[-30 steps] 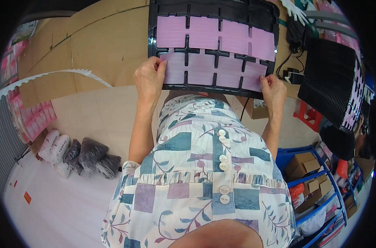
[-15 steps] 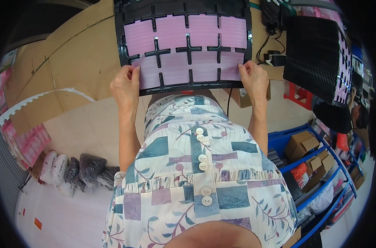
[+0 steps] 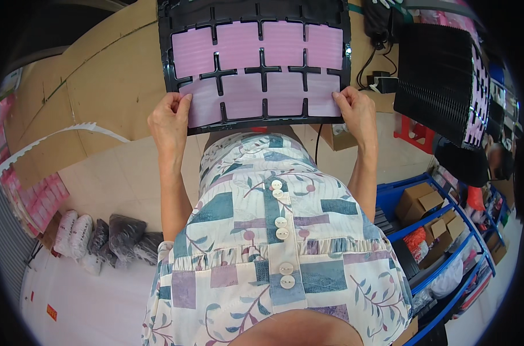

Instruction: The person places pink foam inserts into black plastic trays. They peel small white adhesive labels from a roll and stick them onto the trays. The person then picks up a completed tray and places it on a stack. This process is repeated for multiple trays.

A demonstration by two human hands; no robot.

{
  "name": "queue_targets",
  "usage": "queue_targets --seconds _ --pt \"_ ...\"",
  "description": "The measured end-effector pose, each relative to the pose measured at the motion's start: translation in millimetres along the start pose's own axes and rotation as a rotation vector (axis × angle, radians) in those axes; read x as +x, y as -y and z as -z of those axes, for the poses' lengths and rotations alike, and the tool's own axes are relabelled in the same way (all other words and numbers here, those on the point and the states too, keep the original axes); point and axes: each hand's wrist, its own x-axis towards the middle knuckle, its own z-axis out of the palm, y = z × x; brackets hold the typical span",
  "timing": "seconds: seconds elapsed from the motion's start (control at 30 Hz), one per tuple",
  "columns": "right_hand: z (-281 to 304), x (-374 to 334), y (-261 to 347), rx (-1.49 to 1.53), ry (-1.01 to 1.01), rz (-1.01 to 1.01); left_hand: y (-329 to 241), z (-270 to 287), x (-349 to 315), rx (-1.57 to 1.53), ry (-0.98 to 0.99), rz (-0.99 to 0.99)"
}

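Observation:
Before me at the top of the view lies a black plastic tray (image 3: 168, 34) with cross-shaped dividers. Two strips of thin pink foam sheet lie across it, a brighter far strip (image 3: 239, 46) and a paler near strip (image 3: 243, 104). Dark dividers show between the pink patches. My left hand (image 3: 169, 121) pinches the near strip's left end between thumb and fingers. At the right end, my right hand (image 3: 358, 115) pinches the same strip. The near strip's ends lie over the tray's side edges.
Brown cardboard (image 3: 100, 63) covers the table on the left. To the right stands a tall stack of black trays (image 3: 432, 86) above a red plastic stool (image 3: 413, 134). A blue rack (image 3: 400, 230) holds cartons and bags. Wrapped bundles (image 3: 126, 236) sit on the floor at lower left.
Both hands have moved slightly apart. The near pink strip's ends now spread further out over the tray's sides, the left one most.

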Motion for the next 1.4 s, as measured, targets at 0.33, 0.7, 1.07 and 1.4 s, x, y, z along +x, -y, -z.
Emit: queue_targets --seconds 0.33,0.7,1.07,1.4 --pt "-5.6 -1.4 8.1 -0.143 -0.065 0.008 -2.9 -3.4 -0.6 0.058 -0.042 -0.044" --pt "-10.1 -3.1 12.0 -0.187 -0.109 -0.005 -3.5 -5.6 -2.5 0.076 -0.054 -0.064" --pt "-10.2 -6.5 12.9 -0.195 -0.253 -0.013 4.7 -17.6 -8.2 0.237 -0.210 -0.431" --pt "-36.0 -47.9 -10.1 -0.464 -0.148 0.635 6.2 -8.8 -43.1 0.267 0.129 -0.658"
